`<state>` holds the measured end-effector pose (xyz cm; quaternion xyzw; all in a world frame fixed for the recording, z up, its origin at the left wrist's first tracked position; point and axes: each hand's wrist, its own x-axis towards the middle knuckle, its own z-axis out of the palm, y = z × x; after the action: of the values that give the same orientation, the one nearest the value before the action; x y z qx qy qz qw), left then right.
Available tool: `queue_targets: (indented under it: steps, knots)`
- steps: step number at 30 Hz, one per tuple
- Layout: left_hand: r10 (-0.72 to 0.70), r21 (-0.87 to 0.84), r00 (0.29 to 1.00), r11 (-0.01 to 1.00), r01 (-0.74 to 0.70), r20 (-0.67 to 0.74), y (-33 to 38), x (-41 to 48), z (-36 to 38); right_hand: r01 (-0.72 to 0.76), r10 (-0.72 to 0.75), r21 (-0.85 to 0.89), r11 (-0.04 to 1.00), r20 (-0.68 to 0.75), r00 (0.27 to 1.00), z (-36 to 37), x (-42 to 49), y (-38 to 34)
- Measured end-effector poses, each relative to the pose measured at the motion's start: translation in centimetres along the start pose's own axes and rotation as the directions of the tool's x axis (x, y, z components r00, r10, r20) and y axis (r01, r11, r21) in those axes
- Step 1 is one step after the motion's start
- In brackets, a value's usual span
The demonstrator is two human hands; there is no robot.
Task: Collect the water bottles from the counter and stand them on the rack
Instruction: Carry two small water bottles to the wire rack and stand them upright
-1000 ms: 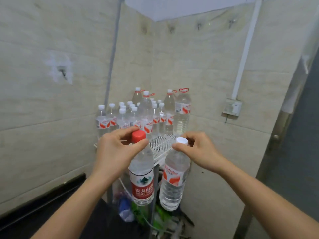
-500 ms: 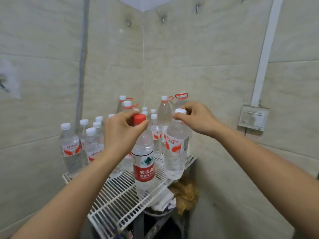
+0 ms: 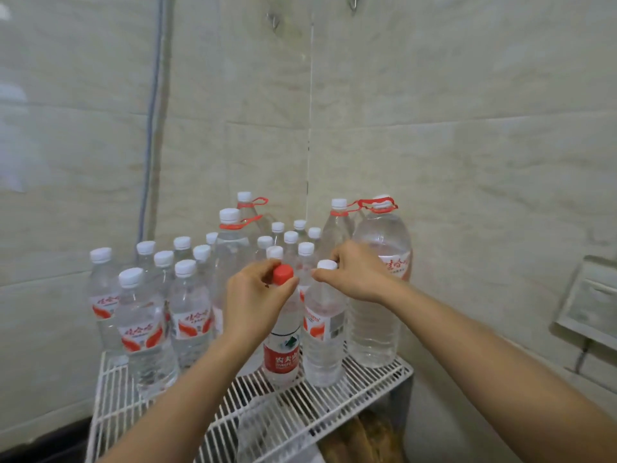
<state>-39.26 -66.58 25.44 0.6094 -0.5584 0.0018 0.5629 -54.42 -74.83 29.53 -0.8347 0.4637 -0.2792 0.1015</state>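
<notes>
Centre frame, I had the left hand (image 3: 253, 295) pinching the red cap of the red-label bottle (image 3: 282, 355) and the right hand (image 3: 357, 272) pinching the white cap of the clear bottle (image 3: 324, 345) just beside it. Both stood upright on the white wire rack (image 3: 300, 412), lower centre. More white-capped bottles (image 3: 143, 329) crowded the rack left and behind, with a big jug (image 3: 380, 312) to the right.
</notes>
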Motion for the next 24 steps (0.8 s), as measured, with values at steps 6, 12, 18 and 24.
queue_targets:
  steps: [6, 12, 18, 24]
  knots:
    - [-0.011, 0.037, 0.999, 0.999, 0.013, -0.037, -1.0, 0.9, 2.6, -0.008, 0.006, -0.079, 0.997, -0.033, 0.999, 1.3, 1.7, 1.3]
    - [0.035, 0.136, 0.996, 0.990, -0.045, 0.078, -2.4, 1.4, 2.5, 0.090, -0.091, 0.015, 0.996, 0.264, 0.960, -0.4, 2.6, 1.1]
    - [-0.013, 0.147, 0.957, 0.989, -0.031, 0.288, -3.7, 2.2, 1.4, 0.115, -0.098, -0.033, 0.993, 0.325, 0.941, -0.5, 3.5, 1.3]
    - [-0.017, 0.030, 0.960, 1.000, 0.009, 0.279, -3.8, 2.0, 1.5, 0.121, -0.069, -0.231, 0.965, 0.219, 0.973, 0.3, 3.9, 0.8]
